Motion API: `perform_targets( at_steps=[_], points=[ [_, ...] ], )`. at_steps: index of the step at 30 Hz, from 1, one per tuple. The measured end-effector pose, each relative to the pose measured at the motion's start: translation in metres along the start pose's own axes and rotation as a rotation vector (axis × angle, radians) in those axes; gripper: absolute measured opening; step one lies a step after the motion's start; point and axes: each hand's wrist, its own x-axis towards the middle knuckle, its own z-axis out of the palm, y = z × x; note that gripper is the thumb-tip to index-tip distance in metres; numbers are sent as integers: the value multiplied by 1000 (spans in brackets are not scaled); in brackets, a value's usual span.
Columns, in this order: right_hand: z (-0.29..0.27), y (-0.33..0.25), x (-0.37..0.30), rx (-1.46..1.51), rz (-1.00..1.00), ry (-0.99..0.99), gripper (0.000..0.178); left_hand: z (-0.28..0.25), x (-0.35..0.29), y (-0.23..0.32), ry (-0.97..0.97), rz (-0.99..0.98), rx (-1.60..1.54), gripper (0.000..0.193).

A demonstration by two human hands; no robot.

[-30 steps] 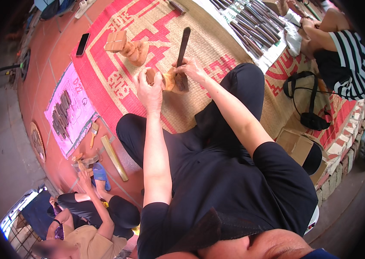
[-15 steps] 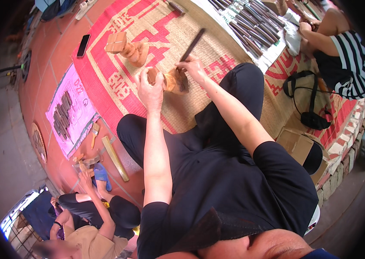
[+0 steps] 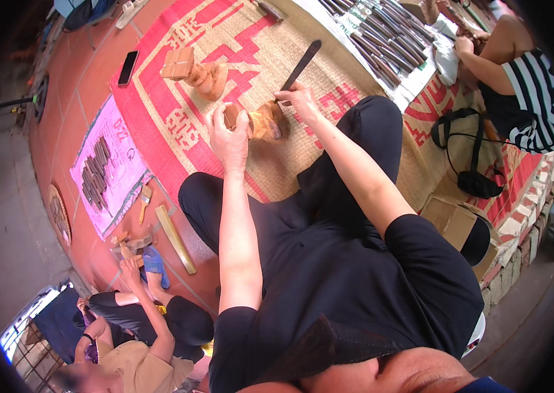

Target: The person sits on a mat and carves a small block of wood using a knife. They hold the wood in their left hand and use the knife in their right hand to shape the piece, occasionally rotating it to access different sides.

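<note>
A carved wooden piece (image 3: 266, 123) lies tilted over the woven mat, its block-like base pointing left and its far end darker. My left hand (image 3: 230, 139) is closed around the base end, thumb and fingers on either side. In my right hand (image 3: 300, 103) is a long, slim, dark tool (image 3: 303, 64), held near its lower end with the shaft slanting up and away. Its working end is at the carving's right part, largely hidden by my fingers, so its exact kind is unclear. A second wooden carving (image 3: 206, 80) with a square block base stands just beyond my left hand.
Dark carving tools (image 3: 391, 39) lie in rows on a white cloth, far right. Left are a phone (image 3: 127, 68), a pink cloth (image 3: 116, 141) with small tools, a brush (image 3: 144, 203) and a wooden bar (image 3: 175, 240). Other people sit lower left and upper right; a black bag (image 3: 478, 182) lies right.
My right hand has shifted slightly right and up with the dark tool, whose top end now sits farther right. My left hand and the carving stay nearly in place.
</note>
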Motion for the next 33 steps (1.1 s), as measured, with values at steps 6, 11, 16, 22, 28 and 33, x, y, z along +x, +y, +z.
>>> perform_targets(
  at_steps=[6,11,16,22,28,33],
  points=[
    [10,-3,-10,-224,-34,-166,15,-3,2,-1,-10,-20,-9,33],
    [4,8,0,38,-34,66,15,1,1,8,-27,-30,10,34],
    [6,-3,-10,-115,12,-76,13,1,1,-1,2,-6,37,34],
    [9,4,0,52,7,76,13,0,1,10,-40,-57,-4,33],
    [4,-5,-12,-49,36,-5,13,0,2,-9,22,-12,-8,32],
    [11,-4,-10,48,40,114,11,0,1,1,-21,-29,-9,32]
  ],
)
